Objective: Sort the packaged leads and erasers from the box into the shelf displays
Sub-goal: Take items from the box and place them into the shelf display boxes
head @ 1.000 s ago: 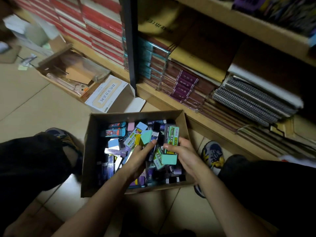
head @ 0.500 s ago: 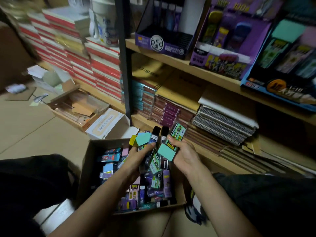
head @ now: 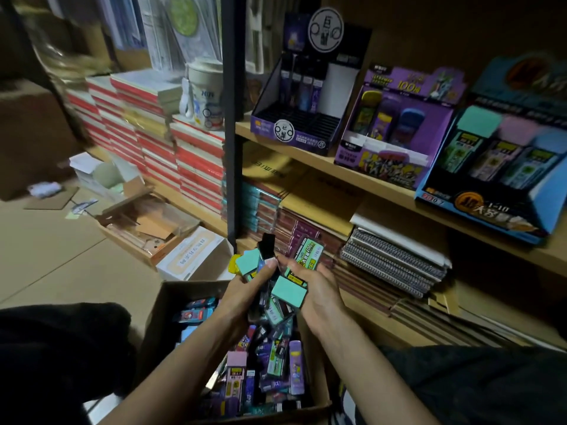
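Note:
An open cardboard box on the floor holds several packaged leads and erasers. Above it, my left hand grips a bunch of packs with a teal-capped one on top. My right hand holds green lead packs and a teal-capped pack. On the wooden shelf stand three displays: a dark purple slotted one, a purple eraser one and a blue one with teal, pink and blue packs.
Stacked notebooks and boxed goods fill the lower shelf. A black shelf post stands left of the displays. Red-edged book stacks, a white carton and an open tray sit on the floor at left. My knees flank the box.
Both hands lifted the packs out of the box and hold them higher, close together. My view tilted up, bringing the shelf displays into sight.

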Available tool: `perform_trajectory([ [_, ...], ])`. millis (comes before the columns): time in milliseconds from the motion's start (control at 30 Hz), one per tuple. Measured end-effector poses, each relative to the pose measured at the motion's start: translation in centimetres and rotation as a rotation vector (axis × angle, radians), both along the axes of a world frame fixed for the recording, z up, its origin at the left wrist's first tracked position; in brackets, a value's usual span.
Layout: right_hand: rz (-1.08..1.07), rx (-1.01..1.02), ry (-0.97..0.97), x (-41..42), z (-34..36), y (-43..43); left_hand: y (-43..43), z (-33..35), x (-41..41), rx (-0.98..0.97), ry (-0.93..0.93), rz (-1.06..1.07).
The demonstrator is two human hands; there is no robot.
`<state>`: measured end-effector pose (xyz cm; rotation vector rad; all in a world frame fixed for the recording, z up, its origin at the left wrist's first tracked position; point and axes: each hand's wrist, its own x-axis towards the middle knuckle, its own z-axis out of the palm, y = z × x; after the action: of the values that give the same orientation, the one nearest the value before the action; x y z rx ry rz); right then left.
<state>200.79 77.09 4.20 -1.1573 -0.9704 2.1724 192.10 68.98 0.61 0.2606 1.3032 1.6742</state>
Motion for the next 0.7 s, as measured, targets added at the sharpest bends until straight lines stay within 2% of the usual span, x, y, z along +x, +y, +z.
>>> perform_trajectory([
  [233,0.026,0.156,0.078,0.9,4.0,3.1,1.9,2.7,-2.7,0.027,0.032,0.035],
  [467,0.304,0.734,-0.257,2.4,10.8,7.0,4.5,8.1,-6.5,0.076,0.279,0.015],
  [567,0.205,0.940,-0.320,2.7,13.3,8.5,5.6,10.4,-7.5,0.104,0.326,0.006],
  [700,0.041,1.061,-0.192,3.3,15.4,10.4,7.3,12.6,-7.8,0.152,0.347,-0.014],
])
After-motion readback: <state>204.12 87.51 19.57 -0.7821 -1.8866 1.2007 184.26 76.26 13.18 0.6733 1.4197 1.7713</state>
